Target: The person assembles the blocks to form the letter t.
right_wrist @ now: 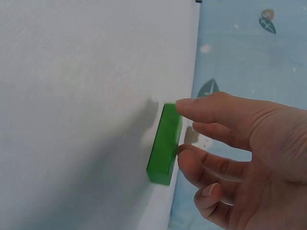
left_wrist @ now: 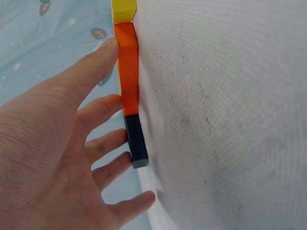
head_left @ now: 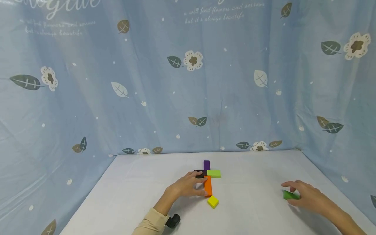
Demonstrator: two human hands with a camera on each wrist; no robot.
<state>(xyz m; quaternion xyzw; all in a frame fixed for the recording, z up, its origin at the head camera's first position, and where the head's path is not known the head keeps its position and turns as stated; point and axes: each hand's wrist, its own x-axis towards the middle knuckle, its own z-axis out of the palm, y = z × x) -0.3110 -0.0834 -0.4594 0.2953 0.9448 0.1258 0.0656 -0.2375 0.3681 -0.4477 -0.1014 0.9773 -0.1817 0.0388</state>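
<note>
My left hand (head_left: 185, 186) is beside an orange block (head_left: 208, 187), its thumb and index fingertip touching the block's side. Other left fingertips reach a black block (left_wrist: 136, 140), in line with the orange one in the left wrist view. A lime-green block (head_left: 214, 174) lies right of the black one, and a purple block (head_left: 207, 164) lies just beyond them. Near the orange block's close end sits a yellow block (head_left: 213, 202), turned at an angle. Off to the right, my right hand (head_left: 312, 198) pinches a green block (right_wrist: 164, 146) between thumb and curled fingers, tilted.
The blocks lie on a white-covered table (head_left: 249, 209). A blue curtain (head_left: 229, 91) with printed leaves and flowers encloses its back and sides. A small black device (head_left: 173, 221) is at the left sleeve (head_left: 152, 223).
</note>
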